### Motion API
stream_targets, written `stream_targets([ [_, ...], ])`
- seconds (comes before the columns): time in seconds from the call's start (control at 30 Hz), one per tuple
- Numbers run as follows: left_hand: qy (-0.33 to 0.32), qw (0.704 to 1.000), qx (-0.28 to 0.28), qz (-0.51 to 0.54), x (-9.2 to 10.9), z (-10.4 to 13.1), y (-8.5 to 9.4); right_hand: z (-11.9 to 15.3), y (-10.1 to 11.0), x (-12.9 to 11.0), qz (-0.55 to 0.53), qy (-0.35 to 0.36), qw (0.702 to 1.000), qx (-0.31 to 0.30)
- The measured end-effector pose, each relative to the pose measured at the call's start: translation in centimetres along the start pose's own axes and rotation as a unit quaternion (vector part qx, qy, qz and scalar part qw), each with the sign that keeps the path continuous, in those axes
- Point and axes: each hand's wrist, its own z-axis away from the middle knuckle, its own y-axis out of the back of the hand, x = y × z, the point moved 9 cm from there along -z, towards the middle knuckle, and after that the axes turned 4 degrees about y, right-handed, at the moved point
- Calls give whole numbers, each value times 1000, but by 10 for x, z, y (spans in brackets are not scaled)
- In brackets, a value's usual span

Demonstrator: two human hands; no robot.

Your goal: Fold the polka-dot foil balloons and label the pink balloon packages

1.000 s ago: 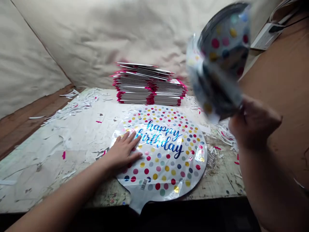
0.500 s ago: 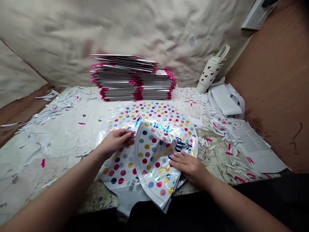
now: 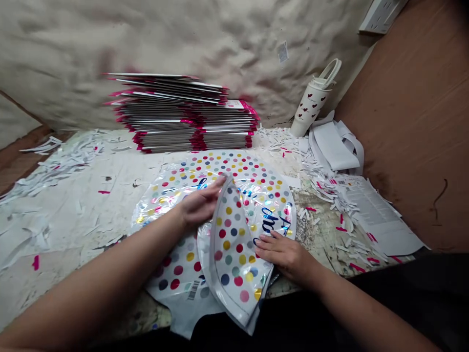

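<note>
Flat polka-dot foil sheets [image 3: 227, 161] with blue lettering lie spread at the front of the table, a barcode on the lower left part. A folded dotted flap [image 3: 234, 244] stands partly raised on top, its curved edge toward the left. My left hand [image 3: 203, 203] is at the flap's upper left edge, fingers extended and slightly blurred, with the fingertips near its top. My right hand [image 3: 282, 252] lies flat with fingers spread on the right side of the folded sheet, over the part with lettering.
Behind the sheets rises a stack of pink-edged cards [image 3: 194, 117]. A white tumbler with hearts [image 3: 311, 105] leans at the back right, beside curled white paper [image 3: 335, 146]. Paper scraps [image 3: 73, 159] litter both sides. A printed sheet [image 3: 373, 215] lies at the right.
My left hand has moved right and up to the flap's edge, and its fingers have straightened. The flap has narrowed and its edge has lifted. The view has shifted slightly.
</note>
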Motion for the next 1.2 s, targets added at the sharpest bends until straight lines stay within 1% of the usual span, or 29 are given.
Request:
stream_targets([
  [0.03,-8,999,26,23,10,0,14,1,1,0,-4,-1,1000,-2],
  [0.1,-47,993,107,29,33,3,45,3,2,1,-10,-4,1000,-8],
  [0.13,-79,984,157,-8,46,8,59,4,1,1,-11,-6,1000,-11],
  [0.17,-114,970,200,-72,58,13,66,4,1,2,-11,-7,1000,-12],
  [0.2,-144,951,230,-147,67,18,65,3,0,3,-11,-8,1000,-12],
  [0.23,-172,927,239,-231,71,22,55,2,-1,4,-13,-7,1000,-12],
  [0.27,-197,900,217,-322,71,23,36,1,-2,4,-15,-5,1000,-14],
  [0.3,-220,868,162,-415,63,22,9,-1,-2,5,-19,-1,1000,-16],
  [0.33,-240,826,83,-502,49,21,-21,-2,-2,6,-25,4,1000,-18],
  [0.37,-254,772,0,-583,28,22,-49,-4,-2,7,-31,9,999,-20],
  [0.4,-261,703,-68,-658,6,24,-71,-5,0,9,-35,10,999,-20],
  [0.43,-260,641,-108,-714,-13,25,-84,-6,2,12,-36,4,999,-17],
  [0.47,-253,602,-114,-749,-26,25,-89,-6,6,17,-34,-7,999,-12],
  [0.5,-242,581,-97,-771,-32,23,-89,-6,9,23,-30,-21,999,-7],
  [0.53,-232,572,-70,-783,-33,20,-88,-6,12,29,-26,-34,999,-3],
  [0.57,-230,572,-46,-786,-32,17,-87,-6,14,34,-23,-42,999,1],
  [0.6,-237,576,-30,-781,-29,15,-90,-6,15,37,-21,-43,999,3],
  [0.63,-252,582,-27,-773,-26,12,-95,-6,15,39,-21,-36,999,2],
  [0.67,-270,587,-39,-763,-25,9,-103,-6,15,39,-19,-27,999,1],
  [0.73,-294,589,-97,-746,-31,1,-122,-5,16,34,-9,-11,1000,3],
  [0.8,-291,582,-147,-745,-42,-10,-136,-2,17,22,1,11,1000,10],
  [0.83,-285,578,-155,-749,-47,-15,-139,1,18,12,3,28,1000,10],
  [0.87,-281,576,-151,-753,-50,-20,-142,4,18,2,1,46,999,6],
  [0.93,-278,571,-131,-761,-54,-27,-145,10,16,-14,-9,65,998,-13],
  [0.97,-278,570,-122,-763,-55,-28,-146,12,16,-17,-12,59,998,-24],
  [1.03,-282,569,-103,-766,-55,-27,-150,15,15,-15,-26,36,998,-38],
  [1.1,-285,570,-89,-765,-54,-20,-149,15,14,-9,-66,28,996,-49],
  [1.17,-278,572,-95,-766,-55,-6,-139,15,15,-2,-131,16,990,-58],
  [1.2,-265,574,-96,-769,-56,2,-128,15,16,4,-166,-7,984,-61],
])
